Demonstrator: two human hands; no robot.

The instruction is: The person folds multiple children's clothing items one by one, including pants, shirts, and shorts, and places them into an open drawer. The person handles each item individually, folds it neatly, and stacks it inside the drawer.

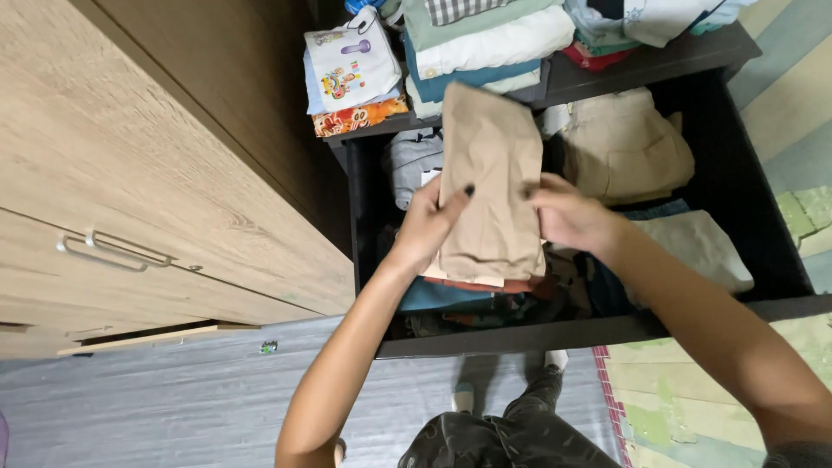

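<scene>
A folded tan garment [490, 178] hangs over an open dark drawer [607, 329], held from both sides. My left hand [429, 224] grips its left edge, thumb across the front. Gripping the right edge is my right hand [568, 212]. Under the garment lies a stack of folded clothes in rust, teal and dark colours [468, 295]. A beige folded piece [620, 147] sits at the drawer's far right, a grey one [412, 160] at its far left, and a pale cream one [698, 247] beside my right forearm.
Above the drawer, a dark shelf [607, 74] carries piles of folded clothes, among them a white printed stack [351, 69]. A wooden cabinet with a metal handle [113, 251] fills the left. Grey floorboards [173, 407] lie below, a green patterned mat [676, 407] at right.
</scene>
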